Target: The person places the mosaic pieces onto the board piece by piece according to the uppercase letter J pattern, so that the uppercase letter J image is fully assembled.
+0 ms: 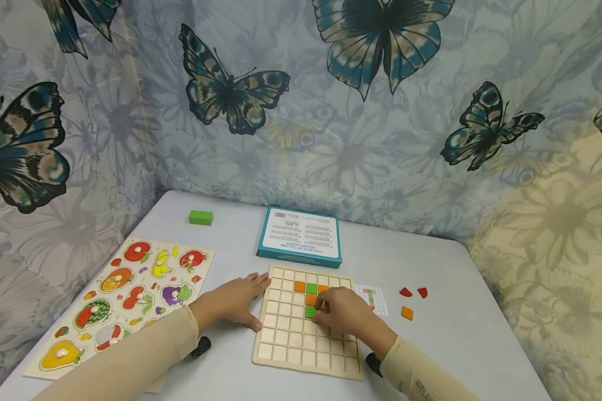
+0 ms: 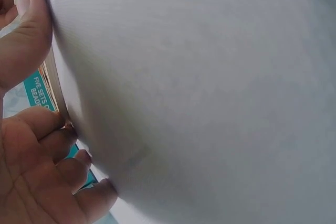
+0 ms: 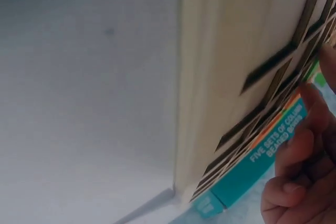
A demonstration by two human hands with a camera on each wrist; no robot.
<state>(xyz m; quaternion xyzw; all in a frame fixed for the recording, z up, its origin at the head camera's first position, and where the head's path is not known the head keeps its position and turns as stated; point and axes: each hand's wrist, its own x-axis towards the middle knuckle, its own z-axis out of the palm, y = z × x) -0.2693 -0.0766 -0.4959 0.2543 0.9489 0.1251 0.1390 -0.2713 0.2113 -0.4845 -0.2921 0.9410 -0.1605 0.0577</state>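
Observation:
A pale wooden grid board point(image 1: 281, 337) lies on the table, with orange and green square tiles set in some of its upper cells. My right hand point(image 1: 348, 314) is over the board, thumb and forefinger pinching a green tile point(image 1: 310, 312) below an orange tile point(image 1: 311, 299). Another green tile point(image 1: 311, 288) sits higher, beside an orange tile point(image 1: 300, 286). With fingers spread, my left hand point(image 1: 233, 301) touches the board's left edge. In the left wrist view, that thumb point(image 2: 31, 40) rests against the edge. Part of the board is hidden under my right hand.
A teal-edged box point(image 1: 299, 236) lies behind the board. Right of it are a printed pattern card point(image 1: 378, 301), an orange tile point(image 1: 407, 313) and two red pieces point(image 1: 405, 292). A fruit puzzle board point(image 1: 150, 278) is at left, a green block point(image 1: 200, 218) at the back.

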